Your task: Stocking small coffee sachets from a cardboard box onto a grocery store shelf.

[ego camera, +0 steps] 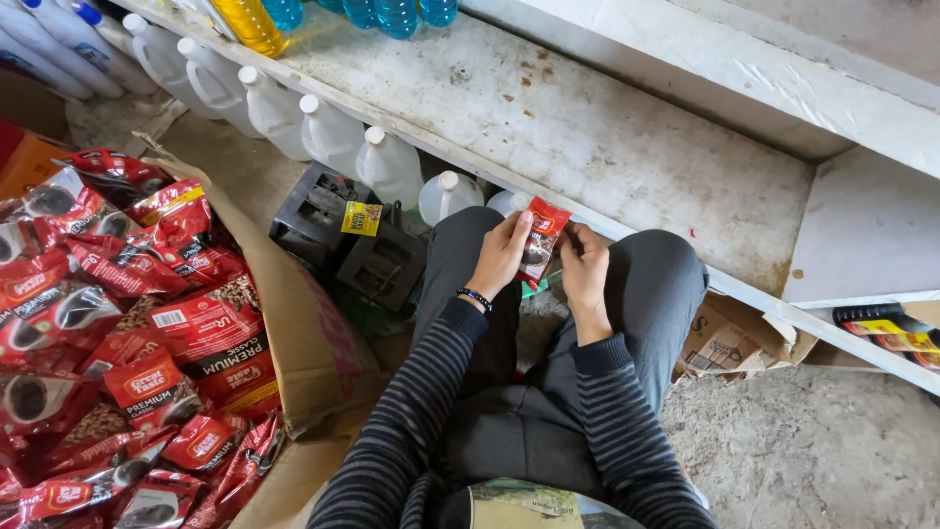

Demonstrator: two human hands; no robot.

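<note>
A small red sachet (542, 236) is held between both hands above my knees. My left hand (501, 257) grips its left edge, with a dark beaded bracelet on that wrist. My right hand (585, 274) pinches its right side. Both arms wear grey striped sleeves, and I squat in dark trousers. An open cardboard box (311, 345) to my left is heaped with several red sachets and pouches (127, 333) of the same kind.
A worn white shelf (587, 127) runs across in front of me, with coloured bottles at its top left. White plastic jugs (328, 132) line the floor beneath it. A black crate (352, 240) sits by my left knee. A torn carton (729, 343) lies at right.
</note>
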